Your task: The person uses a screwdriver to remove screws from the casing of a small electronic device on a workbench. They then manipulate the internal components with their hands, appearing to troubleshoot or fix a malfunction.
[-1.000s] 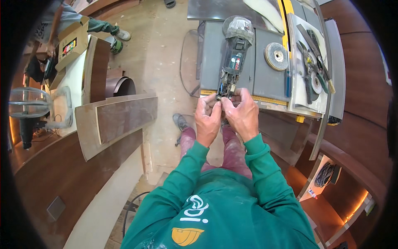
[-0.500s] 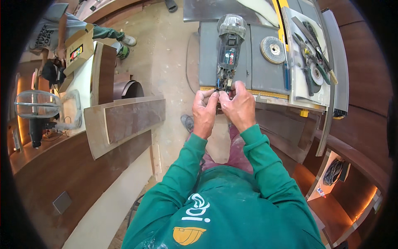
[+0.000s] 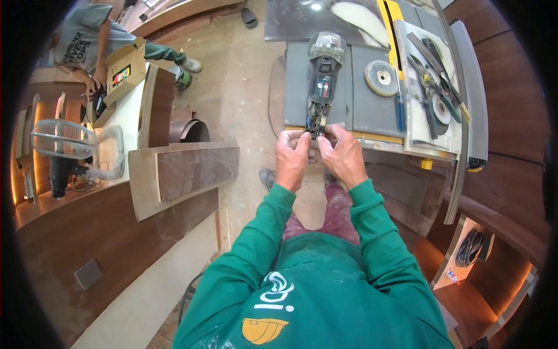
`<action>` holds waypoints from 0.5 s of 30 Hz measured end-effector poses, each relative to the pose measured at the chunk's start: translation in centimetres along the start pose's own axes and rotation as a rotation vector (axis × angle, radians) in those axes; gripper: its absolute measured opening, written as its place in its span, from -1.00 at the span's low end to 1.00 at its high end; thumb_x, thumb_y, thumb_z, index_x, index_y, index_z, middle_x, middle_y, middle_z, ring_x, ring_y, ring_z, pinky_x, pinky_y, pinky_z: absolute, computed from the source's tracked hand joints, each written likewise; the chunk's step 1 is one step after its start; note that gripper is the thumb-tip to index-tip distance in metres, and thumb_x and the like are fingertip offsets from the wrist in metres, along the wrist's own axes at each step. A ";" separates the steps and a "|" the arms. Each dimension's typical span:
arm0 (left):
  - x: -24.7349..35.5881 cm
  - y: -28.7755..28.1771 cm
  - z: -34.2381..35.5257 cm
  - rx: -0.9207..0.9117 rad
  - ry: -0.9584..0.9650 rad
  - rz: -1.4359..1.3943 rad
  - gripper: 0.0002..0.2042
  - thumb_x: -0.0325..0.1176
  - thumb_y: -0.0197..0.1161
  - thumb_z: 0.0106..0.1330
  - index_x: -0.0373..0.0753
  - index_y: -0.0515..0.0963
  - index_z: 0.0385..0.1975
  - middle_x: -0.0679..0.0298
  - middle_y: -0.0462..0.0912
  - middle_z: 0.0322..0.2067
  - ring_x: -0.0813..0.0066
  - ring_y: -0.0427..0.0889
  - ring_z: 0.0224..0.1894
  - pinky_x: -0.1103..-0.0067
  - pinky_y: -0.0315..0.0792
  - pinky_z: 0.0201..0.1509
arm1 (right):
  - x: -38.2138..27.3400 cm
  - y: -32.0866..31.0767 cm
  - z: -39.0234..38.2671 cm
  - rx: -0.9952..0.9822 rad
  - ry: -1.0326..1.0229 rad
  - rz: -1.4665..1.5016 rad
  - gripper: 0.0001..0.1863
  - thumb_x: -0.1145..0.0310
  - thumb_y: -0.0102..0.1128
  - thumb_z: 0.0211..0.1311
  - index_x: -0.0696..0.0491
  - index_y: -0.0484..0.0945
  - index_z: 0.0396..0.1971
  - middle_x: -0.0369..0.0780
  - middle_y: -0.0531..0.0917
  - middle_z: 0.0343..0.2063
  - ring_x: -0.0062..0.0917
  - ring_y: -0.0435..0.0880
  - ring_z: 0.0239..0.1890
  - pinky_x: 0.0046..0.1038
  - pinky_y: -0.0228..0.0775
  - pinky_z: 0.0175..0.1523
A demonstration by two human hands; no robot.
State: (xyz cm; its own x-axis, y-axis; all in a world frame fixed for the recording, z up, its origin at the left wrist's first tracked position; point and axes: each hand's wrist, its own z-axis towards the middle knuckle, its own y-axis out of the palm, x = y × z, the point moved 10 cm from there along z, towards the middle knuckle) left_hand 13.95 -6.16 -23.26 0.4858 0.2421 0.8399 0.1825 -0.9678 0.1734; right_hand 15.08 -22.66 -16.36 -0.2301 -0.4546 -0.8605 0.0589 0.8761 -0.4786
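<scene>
A grey and black angle grinder (image 3: pixel 323 81) lies on the grey table top, its metal head pointing away from me. Its rear casing is off, so wires and inner parts (image 3: pixel 316 116) show at the near end. Over the table's front edge, my left hand (image 3: pixel 292 157) pinches that bare end from the left, thumb against fingers. My right hand (image 3: pixel 342 154) closes on it from the right, the thumbs close together. The exact small part between the fingertips is hidden.
Right of the grinder lie a round abrasive disc (image 3: pixel 381 78), a blue screwdriver (image 3: pixel 400 113) and pliers (image 3: pixel 430 104) on a white board. Wooden panels (image 3: pixel 192 171) stand left. Far left, another person handles a dark object by an open cardboard box (image 3: pixel 125 70), near a fan (image 3: pixel 64 139).
The view has shifted slightly, moving most of the scene a little right and down in the picture. Both hands stay at the grinder's bare end. The other person's hands have moved to the dark object.
</scene>
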 end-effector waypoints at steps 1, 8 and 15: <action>0.0 -0.1 0.0 0.011 0.012 0.004 -0.73 -0.31 0.35 0.61 -0.31 0.50 0.09 0.19 0.80 -0.23 0.57 0.74 -0.41 0.53 0.65 -0.41 | -0.1 0.0 0.1 -0.006 0.023 -0.031 -0.69 0.26 0.32 0.35 0.20 0.71 -0.09 0.11 0.83 -0.22 0.04 0.84 -0.12 -0.04 0.64 0.06; -0.3 -0.6 0.1 0.063 0.078 0.031 -0.74 -0.32 0.35 0.60 -0.32 0.51 0.10 0.18 0.80 -0.19 0.56 0.77 -0.28 0.52 0.69 -0.29 | -0.8 1.2 0.7 0.033 0.054 -0.231 -0.66 0.21 0.32 0.28 0.21 0.56 -0.19 0.17 0.78 -0.31 0.16 0.79 -0.21 0.10 0.60 -0.02; -0.4 -0.2 -0.3 -0.012 -0.008 -0.053 -0.72 -0.36 0.34 0.60 -0.34 0.50 0.14 0.15 0.81 -0.15 0.54 0.79 -0.20 0.53 0.71 -0.21 | -0.5 1.5 1.5 0.022 0.082 -0.303 -0.57 0.17 0.31 0.21 0.26 0.50 -0.17 0.30 0.74 -0.36 0.28 0.77 -0.23 0.17 0.58 0.00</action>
State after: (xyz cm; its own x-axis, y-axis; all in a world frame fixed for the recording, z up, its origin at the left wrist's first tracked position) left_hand 13.45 -6.13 -23.50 0.4824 0.2931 0.8255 0.1979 -0.9545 0.2232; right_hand 16.71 -21.36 -16.89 -0.3175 -0.6791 -0.6618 -0.0032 0.6987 -0.7154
